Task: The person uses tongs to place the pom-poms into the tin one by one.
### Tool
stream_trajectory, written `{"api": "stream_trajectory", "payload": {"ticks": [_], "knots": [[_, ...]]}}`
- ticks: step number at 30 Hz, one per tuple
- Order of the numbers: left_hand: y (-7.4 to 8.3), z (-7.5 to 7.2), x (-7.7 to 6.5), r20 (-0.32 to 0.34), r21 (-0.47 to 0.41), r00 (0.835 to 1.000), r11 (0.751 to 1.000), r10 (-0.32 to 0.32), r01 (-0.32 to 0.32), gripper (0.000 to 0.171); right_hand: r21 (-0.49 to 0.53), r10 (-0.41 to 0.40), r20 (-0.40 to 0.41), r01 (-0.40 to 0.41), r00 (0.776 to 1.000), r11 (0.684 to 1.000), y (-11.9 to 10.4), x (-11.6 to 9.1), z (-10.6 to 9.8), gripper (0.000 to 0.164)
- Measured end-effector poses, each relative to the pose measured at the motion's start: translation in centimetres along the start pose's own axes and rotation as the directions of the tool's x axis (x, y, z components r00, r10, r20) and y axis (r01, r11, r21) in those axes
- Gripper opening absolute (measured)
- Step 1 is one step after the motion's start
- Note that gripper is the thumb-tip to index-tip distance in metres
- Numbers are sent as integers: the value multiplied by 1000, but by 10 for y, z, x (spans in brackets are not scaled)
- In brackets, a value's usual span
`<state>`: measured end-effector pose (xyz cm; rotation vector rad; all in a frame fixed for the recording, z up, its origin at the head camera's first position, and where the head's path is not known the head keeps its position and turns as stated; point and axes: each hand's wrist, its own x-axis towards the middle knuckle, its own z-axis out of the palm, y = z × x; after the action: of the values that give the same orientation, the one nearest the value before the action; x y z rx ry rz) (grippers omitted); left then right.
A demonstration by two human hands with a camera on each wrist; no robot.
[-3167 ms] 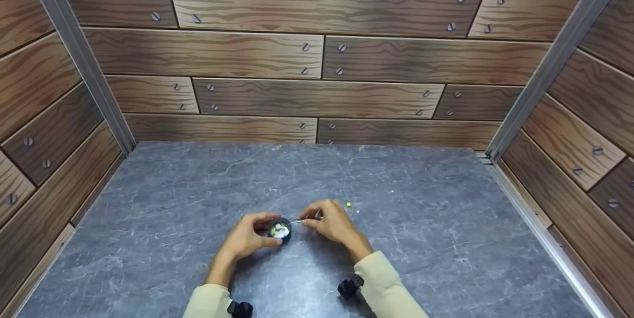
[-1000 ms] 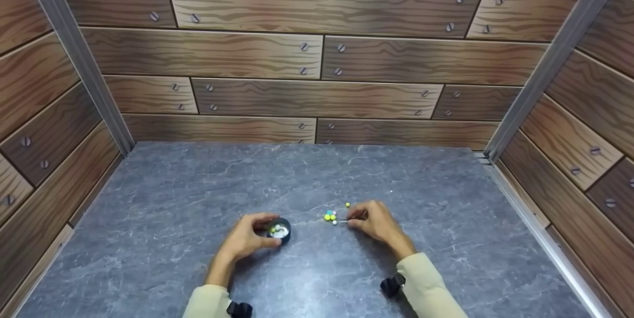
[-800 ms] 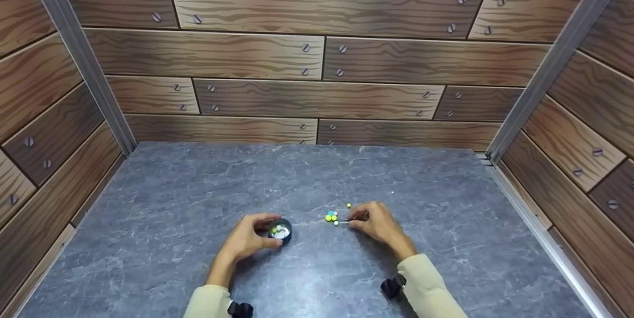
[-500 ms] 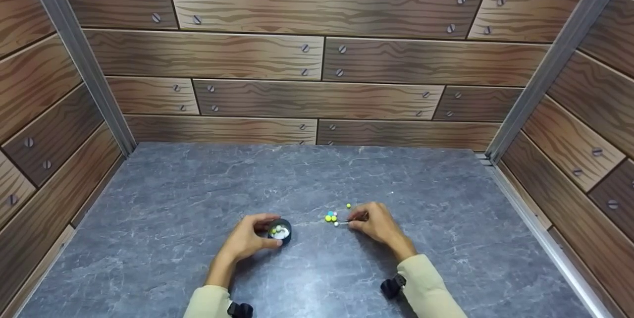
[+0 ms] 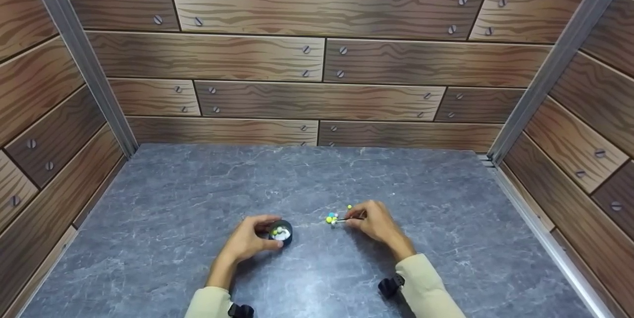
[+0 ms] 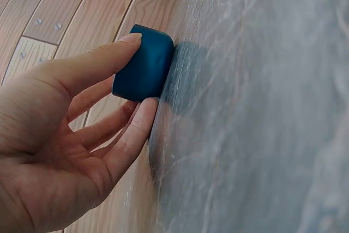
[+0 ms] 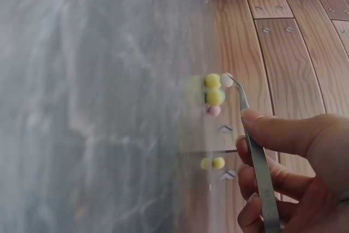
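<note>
My left hand (image 5: 253, 236) holds a small dark blue round cup (image 6: 145, 64) upright on the table, thumb on one side and fingers on the other. White and green little balls (image 5: 279, 232) lie inside the cup, visible in the head view. My right hand (image 7: 297, 156) pinches a pair of metal bent-tip tweezers (image 7: 257, 162). A white ball (image 7: 226, 79) sits at the tweezers' tips, beside two larger yellow balls (image 7: 214, 97). A pink ball (image 7: 214, 111) is close to these, and a blue-green ball (image 5: 331, 215) shows behind the yellow ones in the head view.
One smaller yellow-green ball (image 5: 349, 207) lies apart, beyond my right fingers. The grey marbled tabletop (image 5: 307, 174) ends at wood-patterned walls (image 5: 257, 55) at the back and sides, with metal posts (image 5: 84, 60) in the corners.
My right hand went from beside the cup rightward to the ball cluster with the tweezers. Just now it shifted slightly left, tips reaching the white ball. My left hand stays on the cup.
</note>
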<state>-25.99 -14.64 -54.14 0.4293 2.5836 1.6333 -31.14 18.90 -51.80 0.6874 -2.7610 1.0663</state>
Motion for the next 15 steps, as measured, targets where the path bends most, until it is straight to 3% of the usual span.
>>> {"api": "stream_trajectory", "payload": {"ticks": [15], "knots": [[2, 0, -1, 1, 3, 1000, 1000, -20, 20, 58, 39, -51, 19, 50, 999, 998, -20, 9, 5, 4]]}}
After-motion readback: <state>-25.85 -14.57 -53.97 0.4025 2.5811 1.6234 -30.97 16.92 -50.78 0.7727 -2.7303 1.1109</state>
